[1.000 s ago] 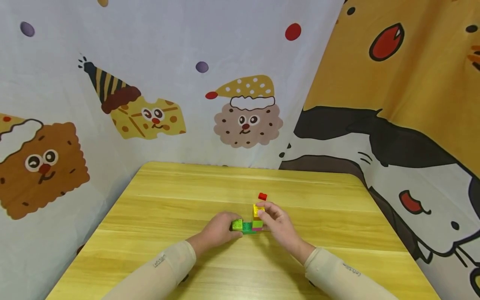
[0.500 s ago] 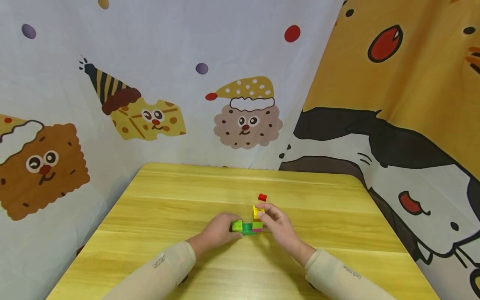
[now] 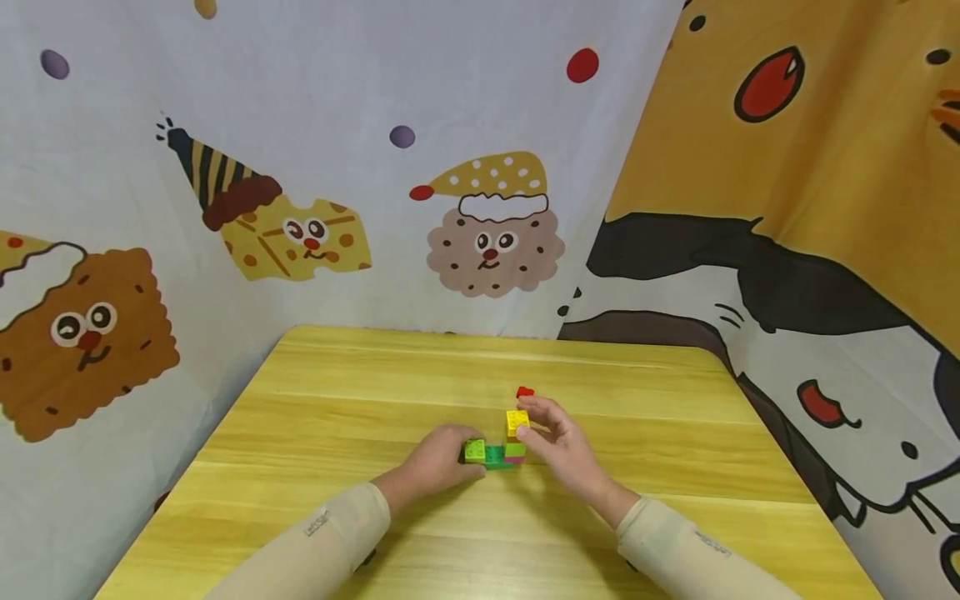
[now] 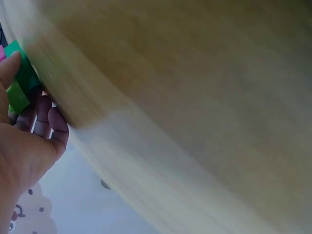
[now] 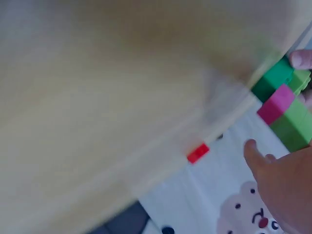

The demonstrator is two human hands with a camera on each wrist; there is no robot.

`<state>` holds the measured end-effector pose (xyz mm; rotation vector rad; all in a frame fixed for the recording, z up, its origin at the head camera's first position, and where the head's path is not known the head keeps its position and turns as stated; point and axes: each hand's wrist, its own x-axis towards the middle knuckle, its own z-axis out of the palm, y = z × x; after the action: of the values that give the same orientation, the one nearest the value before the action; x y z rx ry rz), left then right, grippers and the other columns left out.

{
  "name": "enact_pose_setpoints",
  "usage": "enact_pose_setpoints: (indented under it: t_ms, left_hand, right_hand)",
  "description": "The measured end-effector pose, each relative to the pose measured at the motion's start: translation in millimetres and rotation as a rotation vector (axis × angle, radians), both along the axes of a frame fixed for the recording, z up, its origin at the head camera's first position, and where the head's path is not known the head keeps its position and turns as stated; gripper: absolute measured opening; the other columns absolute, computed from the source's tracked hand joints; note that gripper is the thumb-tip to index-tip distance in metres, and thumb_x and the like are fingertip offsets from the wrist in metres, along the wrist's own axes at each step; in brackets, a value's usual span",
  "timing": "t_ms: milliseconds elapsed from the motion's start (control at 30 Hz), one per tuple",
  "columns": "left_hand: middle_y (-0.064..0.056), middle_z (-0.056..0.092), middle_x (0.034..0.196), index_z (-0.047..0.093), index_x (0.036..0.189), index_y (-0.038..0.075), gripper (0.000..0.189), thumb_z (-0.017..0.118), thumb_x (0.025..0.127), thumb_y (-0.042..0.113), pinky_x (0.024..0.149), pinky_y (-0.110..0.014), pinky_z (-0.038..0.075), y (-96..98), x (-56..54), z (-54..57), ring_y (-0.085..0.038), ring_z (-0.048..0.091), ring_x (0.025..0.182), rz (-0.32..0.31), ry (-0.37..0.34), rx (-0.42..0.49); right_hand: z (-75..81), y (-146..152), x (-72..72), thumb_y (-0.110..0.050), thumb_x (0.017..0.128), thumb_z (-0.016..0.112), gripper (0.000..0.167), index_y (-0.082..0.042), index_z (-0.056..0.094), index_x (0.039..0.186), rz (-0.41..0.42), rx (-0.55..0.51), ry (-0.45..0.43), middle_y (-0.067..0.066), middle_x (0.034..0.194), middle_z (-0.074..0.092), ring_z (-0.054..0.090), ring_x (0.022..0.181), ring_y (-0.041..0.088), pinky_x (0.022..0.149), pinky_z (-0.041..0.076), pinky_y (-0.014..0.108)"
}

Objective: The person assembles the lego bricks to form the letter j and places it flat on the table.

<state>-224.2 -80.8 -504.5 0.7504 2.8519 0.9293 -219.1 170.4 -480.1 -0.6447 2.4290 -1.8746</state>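
Toy building bricks form a small build on the table. Its dark green base (image 3: 495, 456) carries a light green brick (image 3: 475, 451) at the left end. On the right stands a stack: a pink brick (image 5: 277, 104), a light green brick (image 5: 295, 126) and a yellow brick (image 3: 517, 419) on top. My left hand (image 3: 442, 457) holds the build's left end between thumb and fingers. Close by the yellow brick is my right hand (image 3: 566, 450), its thumb tip at the brick's near right side and its index finger lifted away behind.
A loose red brick (image 3: 525, 392) lies just beyond the right hand's fingers. The wooden table (image 3: 360, 375) ends at a printed cloth backdrop (image 3: 337, 100) behind and on both sides.
My right hand's fingers have spread and come off the yellow brick's far side, with the hand shifting slightly right. The left hand and the build stay put.
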Motion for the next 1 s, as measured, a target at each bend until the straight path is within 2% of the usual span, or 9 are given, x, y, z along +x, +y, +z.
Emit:
enact_pose_setpoints:
  t_ms: [67,200,367,433,533,667,767,900,1000]
  left_hand:
    - [-0.002,0.076,0.109,0.074,0.125,0.006,0.044,0.089,0.089,0.028,0.078,-0.027,0.053,-0.8,0.5,1.5,-0.007,0.060,0.088,0.002,-0.010,0.000]
    - [-0.005,0.077,0.114,0.073,0.128,0.005,0.048,0.089,0.089,0.029,0.083,-0.031,0.056,-1.5,1.2,3.6,-0.010,0.064,0.093,0.006,-0.022,-0.009]
    - [-0.009,0.076,0.124,0.071,0.131,0.004,0.054,0.090,0.088,0.031,0.089,-0.035,0.058,-0.8,2.0,4.2,-0.014,0.068,0.101,0.014,-0.016,-0.024]
    - [-0.009,0.075,0.125,0.071,0.131,0.004,0.054,0.090,0.088,0.031,0.088,-0.034,0.058,-0.6,2.0,4.0,-0.014,0.066,0.100,0.017,-0.014,-0.019]
    - [-0.009,0.073,0.128,0.070,0.132,0.005,0.056,0.091,0.087,0.031,0.091,-0.035,0.058,-0.1,3.4,4.0,-0.016,0.067,0.104,0.028,-0.009,-0.019]
    - [-0.008,0.069,0.135,0.068,0.137,0.007,0.061,0.091,0.087,0.033,0.102,-0.041,0.058,0.6,6.0,3.4,-0.022,0.068,0.117,0.032,0.007,-0.044]
    - [-0.007,0.065,0.139,0.066,0.140,0.008,0.064,0.091,0.087,0.035,0.105,-0.042,0.058,1.1,7.2,2.6,-0.023,0.066,0.122,0.027,0.014,-0.060]
    - [-0.006,0.060,0.141,0.066,0.142,0.009,0.067,0.091,0.087,0.038,0.102,-0.039,0.059,1.0,9.4,3.7,-0.021,0.065,0.120,0.023,0.017,-0.067]
    - [-0.005,0.061,0.136,0.067,0.141,0.009,0.068,0.090,0.087,0.043,0.097,-0.035,0.059,0.8,11.5,5.0,-0.017,0.065,0.114,0.011,0.022,-0.090]
  right_hand:
    - [0.8,2,-1.9,-0.016,0.102,0.074,0.044,-0.015,0.062,0.144,0.003,0.062,0.111,0.011,0.140,0.070,0.067,0.125,0.026,0.106,0.057,0.039]
    - [2.0,7,-5.1,-0.014,0.098,0.079,0.038,-0.015,0.068,0.134,0.002,0.170,0.286,0.007,0.127,0.074,0.074,0.110,0.020,0.098,0.060,0.051]
    - [2.1,9,-9.1,-0.014,0.097,0.079,0.030,-0.017,0.073,0.126,-0.001,0.216,0.357,0.003,0.124,0.075,0.074,0.102,0.012,0.091,0.063,0.035]
    - [3.5,8,-10.6,-0.015,0.098,0.079,0.029,-0.018,0.073,0.126,-0.007,0.229,0.345,0.002,0.122,0.075,0.073,0.101,0.011,0.089,0.062,0.030]
    - [6.4,7,-13.0,-0.017,0.099,0.078,0.028,-0.018,0.073,0.126,-0.022,0.236,0.300,0.002,0.121,0.076,0.075,0.102,0.014,0.089,0.062,0.029]
    - [9.8,5,-16.1,-0.022,0.101,0.076,0.028,-0.020,0.073,0.128,-0.045,0.238,0.182,0.002,0.122,0.077,0.076,0.102,0.017,0.087,0.062,0.027]
    - [11.1,4,-19.3,-0.026,0.102,0.075,0.029,-0.022,0.072,0.130,-0.065,0.240,0.088,0.003,0.123,0.077,0.075,0.100,0.017,0.085,0.060,0.025]
    - [11.5,3,-23.7,-0.029,0.103,0.073,0.031,-0.022,0.072,0.133,-0.085,0.242,-0.005,0.004,0.131,0.073,0.074,0.100,0.019,0.085,0.060,0.027]
    - [11.0,3,-25.7,-0.031,0.105,0.071,0.033,-0.020,0.071,0.136,-0.085,0.245,-0.069,0.006,0.137,0.070,0.073,0.104,0.021,0.088,0.061,0.032]
